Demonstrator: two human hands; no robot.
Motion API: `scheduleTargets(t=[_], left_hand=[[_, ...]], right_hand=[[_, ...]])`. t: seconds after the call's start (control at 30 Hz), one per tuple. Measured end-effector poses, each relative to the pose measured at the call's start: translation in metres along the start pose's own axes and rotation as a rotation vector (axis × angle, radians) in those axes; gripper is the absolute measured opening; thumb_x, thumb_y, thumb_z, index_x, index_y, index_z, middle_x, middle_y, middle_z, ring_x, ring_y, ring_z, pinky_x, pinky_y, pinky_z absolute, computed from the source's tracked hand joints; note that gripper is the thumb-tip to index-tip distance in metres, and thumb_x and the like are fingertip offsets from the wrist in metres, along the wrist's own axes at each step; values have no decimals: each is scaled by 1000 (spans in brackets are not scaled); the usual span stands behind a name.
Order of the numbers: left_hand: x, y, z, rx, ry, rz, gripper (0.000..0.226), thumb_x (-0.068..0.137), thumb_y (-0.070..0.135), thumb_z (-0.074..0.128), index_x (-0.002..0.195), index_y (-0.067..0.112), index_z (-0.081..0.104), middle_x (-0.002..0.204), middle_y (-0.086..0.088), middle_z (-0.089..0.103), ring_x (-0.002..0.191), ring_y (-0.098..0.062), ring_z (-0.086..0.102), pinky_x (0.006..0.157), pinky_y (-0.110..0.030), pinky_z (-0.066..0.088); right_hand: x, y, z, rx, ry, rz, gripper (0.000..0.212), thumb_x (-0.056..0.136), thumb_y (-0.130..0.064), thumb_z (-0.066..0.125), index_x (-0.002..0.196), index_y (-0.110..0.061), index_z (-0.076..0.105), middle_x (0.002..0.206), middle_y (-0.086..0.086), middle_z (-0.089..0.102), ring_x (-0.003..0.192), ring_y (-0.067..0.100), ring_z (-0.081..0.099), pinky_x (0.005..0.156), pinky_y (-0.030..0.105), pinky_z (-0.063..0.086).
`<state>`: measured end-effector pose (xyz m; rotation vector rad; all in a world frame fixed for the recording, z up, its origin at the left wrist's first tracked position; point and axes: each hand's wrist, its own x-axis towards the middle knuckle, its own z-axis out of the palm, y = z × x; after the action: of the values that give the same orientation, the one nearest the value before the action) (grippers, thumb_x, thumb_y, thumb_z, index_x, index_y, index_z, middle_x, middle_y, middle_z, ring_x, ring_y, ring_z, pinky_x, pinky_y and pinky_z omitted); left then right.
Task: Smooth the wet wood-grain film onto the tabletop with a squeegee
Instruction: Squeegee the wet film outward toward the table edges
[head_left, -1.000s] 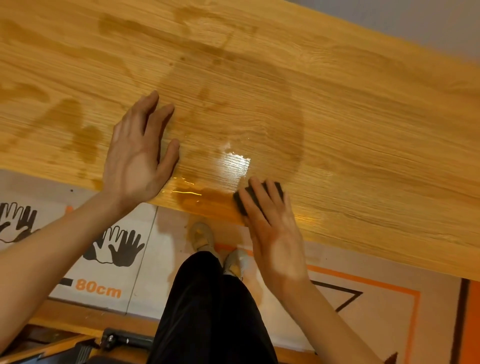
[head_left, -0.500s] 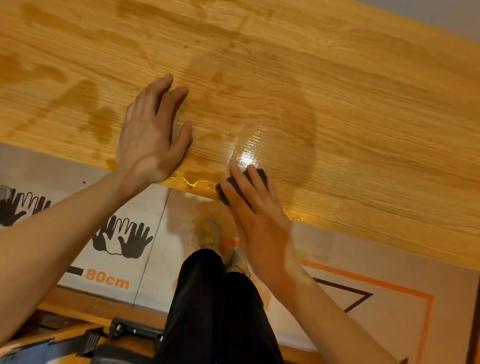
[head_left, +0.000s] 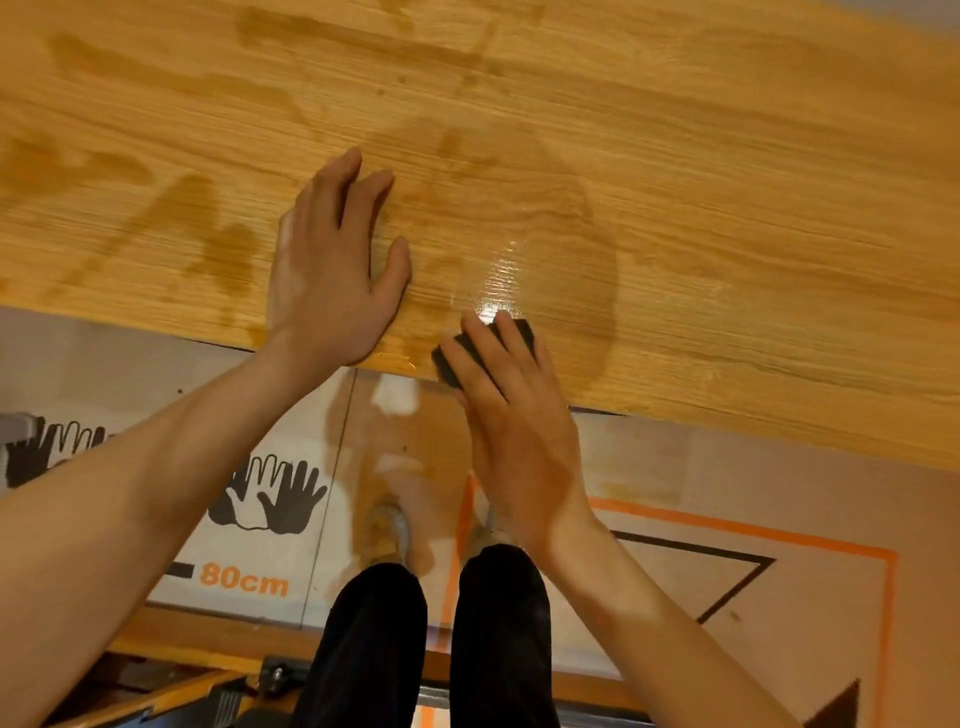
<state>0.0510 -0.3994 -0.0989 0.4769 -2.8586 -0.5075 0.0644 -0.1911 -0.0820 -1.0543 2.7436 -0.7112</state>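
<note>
The wood-grain film (head_left: 675, 218) covers the tabletop, with dark wet patches and a glossy wet spot near the front edge. My left hand (head_left: 332, 270) lies flat on the film by the near edge, fingers straight and pressing down. Just to its right, my right hand (head_left: 509, 410) presses a small black squeegee (head_left: 522, 330) onto the film at the table's front edge. Straight fingers lie over the top of the squeegee, so most of it is hidden.
Below the table edge lies protective floor sheeting (head_left: 727, 488) printed with hand symbols, "80cm" and orange lines. My legs in black trousers (head_left: 431, 649) and my shoes stand close to the edge. A dark tool (head_left: 244, 691) sits on the floor at the bottom left.
My right hand has slid the squeegee leftward along the front edge toward my left hand. My left hand has stayed flat on the film, and the view has shifted.
</note>
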Motion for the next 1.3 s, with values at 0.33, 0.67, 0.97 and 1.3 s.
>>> scheduleTargets(t=[0.33, 0.67, 0.97, 1.3], left_hand=[[-1, -4, 3, 14, -18, 6, 56, 103, 43, 37, 150, 15, 39, 161, -11, 31, 151, -29, 26, 118, -45, 23], [0, -3, 2, 35, -11, 35, 55, 103, 40, 36, 150, 11, 37, 160, -13, 30, 150, -32, 27, 119, -44, 21], [-1, -4, 3, 66, -18, 59, 56, 104, 43, 30, 150, 12, 35, 160, -13, 28, 148, -34, 28, 116, -45, 22], [1, -5, 2, 80, -9, 60, 59, 105, 43, 29, 153, 9, 33, 162, -15, 26, 150, -34, 25, 120, -43, 19]], right_hand=[[25, 19, -11, -80, 90, 147, 40, 103, -17, 43, 142, -10, 46, 152, 9, 40, 145, 27, 29, 120, 45, 22], [-11, 21, 35, -47, 760, 605, 37, 98, -8, 38, 134, -11, 49, 142, 11, 45, 134, 31, 39, 118, 53, 11], [-58, 83, 15, -227, 333, 16, 51, 98, 3, 43, 146, -11, 31, 153, 12, 30, 144, 33, 25, 122, 41, 4], [-12, 36, 46, -188, 476, -268, 33, 95, -4, 61, 127, -13, 63, 135, 10, 57, 130, 29, 51, 113, 44, 36]])
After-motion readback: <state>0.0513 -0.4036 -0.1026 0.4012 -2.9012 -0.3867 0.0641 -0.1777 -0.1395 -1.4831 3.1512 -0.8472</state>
